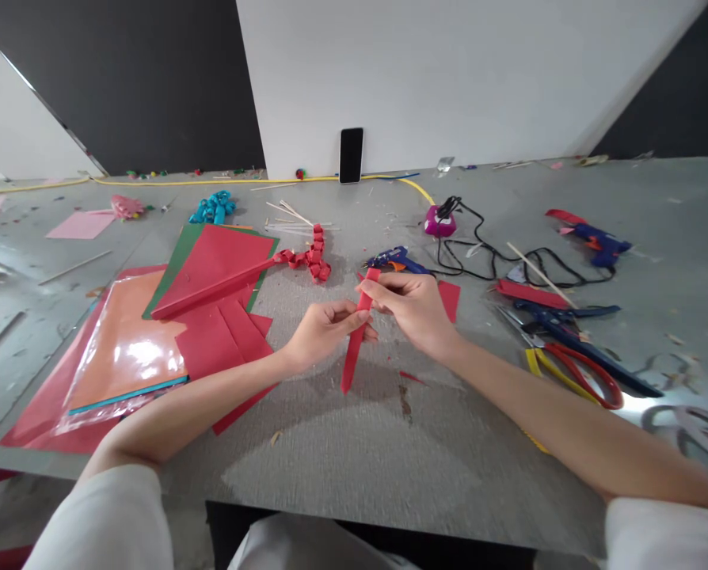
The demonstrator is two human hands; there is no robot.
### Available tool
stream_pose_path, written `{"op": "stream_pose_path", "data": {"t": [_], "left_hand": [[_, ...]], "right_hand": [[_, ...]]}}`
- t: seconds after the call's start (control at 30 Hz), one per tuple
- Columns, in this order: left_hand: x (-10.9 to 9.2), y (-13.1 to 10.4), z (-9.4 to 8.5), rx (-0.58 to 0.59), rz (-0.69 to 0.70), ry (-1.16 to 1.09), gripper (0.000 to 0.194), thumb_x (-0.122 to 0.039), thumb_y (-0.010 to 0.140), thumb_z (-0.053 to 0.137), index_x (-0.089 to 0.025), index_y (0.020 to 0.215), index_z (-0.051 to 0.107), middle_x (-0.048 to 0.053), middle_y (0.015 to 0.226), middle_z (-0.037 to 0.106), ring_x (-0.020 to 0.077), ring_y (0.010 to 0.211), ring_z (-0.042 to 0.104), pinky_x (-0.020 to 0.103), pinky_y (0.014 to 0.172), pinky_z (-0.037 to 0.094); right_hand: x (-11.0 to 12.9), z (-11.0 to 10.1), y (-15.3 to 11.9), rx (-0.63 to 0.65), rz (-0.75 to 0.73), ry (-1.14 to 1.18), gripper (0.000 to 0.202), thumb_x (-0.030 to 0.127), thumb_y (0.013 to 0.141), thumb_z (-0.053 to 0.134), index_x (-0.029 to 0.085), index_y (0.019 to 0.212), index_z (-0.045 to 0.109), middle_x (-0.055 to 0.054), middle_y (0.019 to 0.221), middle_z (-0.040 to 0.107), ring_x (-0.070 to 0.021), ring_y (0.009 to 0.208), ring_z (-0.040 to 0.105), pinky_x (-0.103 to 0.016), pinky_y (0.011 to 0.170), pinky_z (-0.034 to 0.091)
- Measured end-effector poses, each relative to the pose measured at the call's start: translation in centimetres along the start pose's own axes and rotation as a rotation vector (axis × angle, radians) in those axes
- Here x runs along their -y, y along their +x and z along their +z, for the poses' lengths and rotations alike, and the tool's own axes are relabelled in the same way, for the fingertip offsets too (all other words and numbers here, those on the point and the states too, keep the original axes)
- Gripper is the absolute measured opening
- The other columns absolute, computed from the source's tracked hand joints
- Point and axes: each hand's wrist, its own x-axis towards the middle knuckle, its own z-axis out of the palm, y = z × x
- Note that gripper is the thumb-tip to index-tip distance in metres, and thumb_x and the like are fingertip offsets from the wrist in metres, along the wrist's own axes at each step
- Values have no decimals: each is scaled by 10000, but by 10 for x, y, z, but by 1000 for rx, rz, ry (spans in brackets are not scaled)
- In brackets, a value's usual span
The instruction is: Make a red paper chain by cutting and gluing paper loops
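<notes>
A narrow red paper strip [352, 356] hangs slanting between my hands above the grey table. My left hand [329, 331] pinches it around the middle, thumb on top. Nearer its upper end, my right hand [410, 305] grips the same strip between thumb and fingers. Just behind my right hand lies a blue glue gun [398, 259], partly covered by it. A red paper piece [450, 299] shows beside that hand. To the left of the glue gun rests a red folded-paper chain [315, 257] joined to a long red paper-wrapped stick [215, 289].
Red sheets [211, 340] and a plastic-wrapped orange pack [134, 340] spread at left. Scissors [580, 374], a second glue gun [597, 240] and a black cord [490, 261] lie right. A phone [351, 156] leans on the wall; a purple power block [439, 222] sits nearby.
</notes>
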Motion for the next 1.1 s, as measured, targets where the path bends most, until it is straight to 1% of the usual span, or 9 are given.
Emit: {"op": "stream_pose_path", "data": {"t": [0.07,0.2,0.33,0.47,0.63,0.7,0.87,1.0,1.1], "left_hand": [[-3,-1,0,17,24,25,508,-623,888,759,-124,916,671,98,837,793,186,790,784,344,832,642],[-7,-2,0,58,36,24,499,-618,911,736,-125,902,659,109,846,799,192,800,793,344,836,644],[-8,-3,2,52,22,2,488,-597,906,752,-117,943,671,118,884,807,206,836,801,365,863,649],[-10,-3,2,31,-5,-25,466,-563,906,771,-109,974,688,119,907,809,204,844,803,365,870,653],[-10,-2,-1,50,-42,-43,463,-552,883,799,-105,951,701,97,847,796,177,767,784,332,805,656],[-10,-1,-2,48,-51,-54,463,-551,873,808,-105,931,699,93,833,791,173,758,781,327,796,656],[-9,-2,-1,35,-83,-50,448,-532,875,810,-101,945,707,103,838,799,173,748,784,308,770,650],[-11,-3,0,66,-71,-57,435,-526,875,810,-107,906,700,101,824,795,176,747,784,306,759,652],[-12,-3,1,83,-65,-77,432,-517,860,827,-109,904,691,99,823,792,187,771,790,322,784,657]], "right_hand": [[3,1,-3,9,-18,-13,380,546,819,845,209,673,750,20,598,510,-110,584,409,-294,552,312],[8,2,-6,15,-43,-11,402,526,831,841,204,627,713,20,594,499,-106,582,380,-299,549,282],[11,2,-6,0,-68,-34,392,514,820,855,206,620,718,19,595,507,-106,583,389,-302,548,277],[8,0,-5,-33,-59,-34,411,531,821,852,216,601,706,15,595,516,-118,594,450,-301,563,330],[4,-3,-3,-67,-21,-13,480,565,806,854,223,545,639,7,595,526,-144,635,541,-300,595,414],[4,-3,-2,-81,-23,-12,484,560,806,855,221,542,632,9,591,523,-139,627,533,-298,593,420],[4,-4,0,-105,-54,-17,470,536,832,839,215,552,643,22,559,518,-107,556,439,-294,559,387],[0,-5,0,-102,-47,-8,466,537,836,834,217,558,641,23,575,518,-113,578,463,-294,579,414],[0,-3,-2,-74,-60,0,480,547,835,831,219,548,628,22,582,509,-126,604,504,-297,602,439]]}}
